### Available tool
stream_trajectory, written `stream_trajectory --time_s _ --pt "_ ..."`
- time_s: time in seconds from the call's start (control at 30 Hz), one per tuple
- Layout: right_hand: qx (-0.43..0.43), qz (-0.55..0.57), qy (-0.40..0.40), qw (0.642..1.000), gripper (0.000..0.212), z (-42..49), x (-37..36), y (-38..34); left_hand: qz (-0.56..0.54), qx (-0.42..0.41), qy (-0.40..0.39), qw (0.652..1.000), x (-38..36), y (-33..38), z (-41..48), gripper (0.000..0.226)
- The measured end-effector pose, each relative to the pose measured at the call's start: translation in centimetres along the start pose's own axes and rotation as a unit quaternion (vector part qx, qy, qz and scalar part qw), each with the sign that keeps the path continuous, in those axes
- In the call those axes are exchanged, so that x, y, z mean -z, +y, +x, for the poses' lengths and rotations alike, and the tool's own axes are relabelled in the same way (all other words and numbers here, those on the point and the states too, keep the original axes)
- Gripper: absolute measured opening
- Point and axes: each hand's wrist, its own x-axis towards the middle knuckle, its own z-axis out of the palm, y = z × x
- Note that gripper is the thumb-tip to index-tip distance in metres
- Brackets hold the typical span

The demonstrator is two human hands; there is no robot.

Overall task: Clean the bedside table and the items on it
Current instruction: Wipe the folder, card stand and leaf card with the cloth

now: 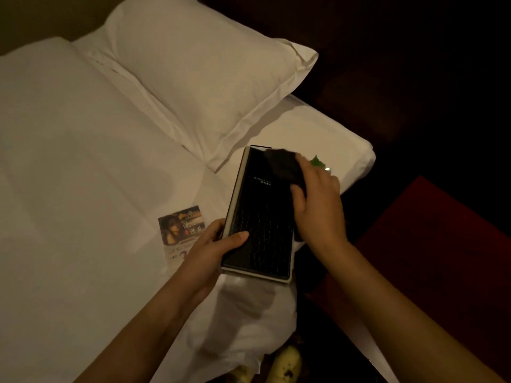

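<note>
A long black leather-textured folder (pixel 258 225) with pale edges is held above the edge of the white bed (pixel 83 175). My left hand (pixel 213 248) grips its near left corner, thumb across the cover. My right hand (pixel 318 205) presses a dark cloth (pixel 284 168) onto the folder's far right part. The bedside table (pixel 431 244) is a dark red surface at the right, mostly in shadow.
A white pillow (pixel 199 78) lies at the head of the bed. A printed card (pixel 182 230) rests on the sheet left of the folder. A small green item (pixel 318 161) peeks out beyond my right hand. Pale slippers (pixel 287 363) show below.
</note>
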Motion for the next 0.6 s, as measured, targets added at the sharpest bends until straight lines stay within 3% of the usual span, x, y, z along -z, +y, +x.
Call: stream_trajectory --time_s 0.17,0.37,0.6 --pt "0.107 -0.093 -0.033 0.989 0.056 -3.1 -1.1 -0.8 -0.009 0.005 0.011 1.000 -1.7 -0.6 0.3 0.037" --pt "0.040 -0.088 -0.040 0.995 0.053 0.2 -1.4 1.7 0.000 0.003 0.020 1.000 -1.2 -2.0 -0.8 0.050" --pt "-0.035 -0.044 -0.014 0.998 0.050 0.8 -2.4 3.1 -0.049 0.037 0.084 0.995 1.0 -4.1 1.7 0.028"
